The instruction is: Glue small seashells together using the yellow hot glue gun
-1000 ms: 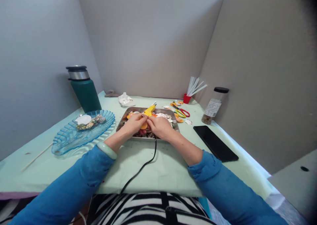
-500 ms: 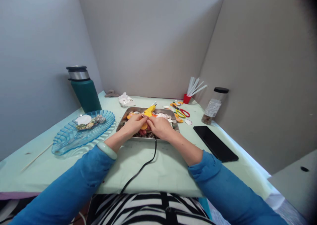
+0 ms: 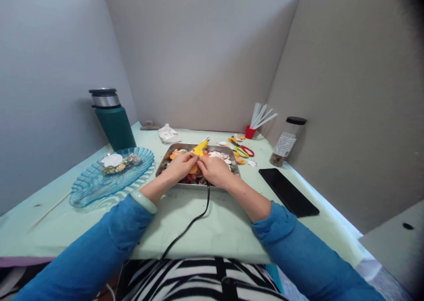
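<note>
My left hand (image 3: pixel 181 167) and my right hand (image 3: pixel 213 169) meet over the front of a metal tray (image 3: pixel 162 164). Both are closed, with thumbs and fingertips pinched close together. A flat, rounded orange piece (image 3: pixel 193 170) shows between and just below the fingers, and both hands appear to hold it. Its exact kind is partly hidden by the fingers. Just beyond my fingertips a yellow hot glue gun (image 3: pixel 200 148) lies in the tray, among shell-like white, orange and brown pieces (image 3: pixel 218 155). Its black cord (image 3: pixel 189 225) seems to run toward me over the table's front edge.
To the left are a blue shell-shaped dish (image 3: pixel 99 190) with small pieces, a thin stick (image 3: pixel 49 210) and a green bottle (image 3: pixel 115 126). Rightward lie pliers (image 3: pixel 244 151), a red cup (image 3: pixel 250 132) of glue sticks, a jar (image 3: pixel 285 144) and a black phone (image 3: pixel 288 191). Panels enclose the table.
Almost nothing differs. Both hands stay pinched together at the same spot over the tray, and the glue gun has not moved.
</note>
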Demonstrator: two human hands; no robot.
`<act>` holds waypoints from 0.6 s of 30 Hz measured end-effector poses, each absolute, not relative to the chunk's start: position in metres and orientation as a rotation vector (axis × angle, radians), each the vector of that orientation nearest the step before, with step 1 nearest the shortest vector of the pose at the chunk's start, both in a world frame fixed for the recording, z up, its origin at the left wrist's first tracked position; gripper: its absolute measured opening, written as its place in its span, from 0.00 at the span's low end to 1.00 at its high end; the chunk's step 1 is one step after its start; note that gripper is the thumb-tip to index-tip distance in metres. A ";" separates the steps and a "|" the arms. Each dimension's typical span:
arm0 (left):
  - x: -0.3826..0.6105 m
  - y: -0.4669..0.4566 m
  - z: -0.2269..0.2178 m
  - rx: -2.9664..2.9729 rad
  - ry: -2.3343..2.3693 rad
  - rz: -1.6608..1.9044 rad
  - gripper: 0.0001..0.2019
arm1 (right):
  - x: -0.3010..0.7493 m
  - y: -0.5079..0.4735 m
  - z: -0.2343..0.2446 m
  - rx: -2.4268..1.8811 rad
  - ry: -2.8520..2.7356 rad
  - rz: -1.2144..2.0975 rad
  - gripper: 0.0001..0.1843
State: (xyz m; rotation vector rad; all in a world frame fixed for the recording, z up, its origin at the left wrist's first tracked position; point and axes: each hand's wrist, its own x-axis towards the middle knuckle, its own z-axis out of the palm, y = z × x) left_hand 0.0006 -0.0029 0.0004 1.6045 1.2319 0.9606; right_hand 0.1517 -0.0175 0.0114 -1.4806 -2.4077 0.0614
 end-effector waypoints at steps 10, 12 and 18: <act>-0.001 -0.002 -0.002 1.762 1.327 0.878 0.08 | 0.151 -0.017 0.010 -1.510 -2.444 0.047 0.24; -0.002 -0.002 -0.002 1.808 1.367 0.855 0.08 | 0.151 -0.017 0.010 -1.521 -2.450 0.046 0.24; -0.003 -0.003 -0.002 1.874 1.393 0.852 0.08 | 0.151 -0.015 0.007 -1.509 -2.454 0.040 0.24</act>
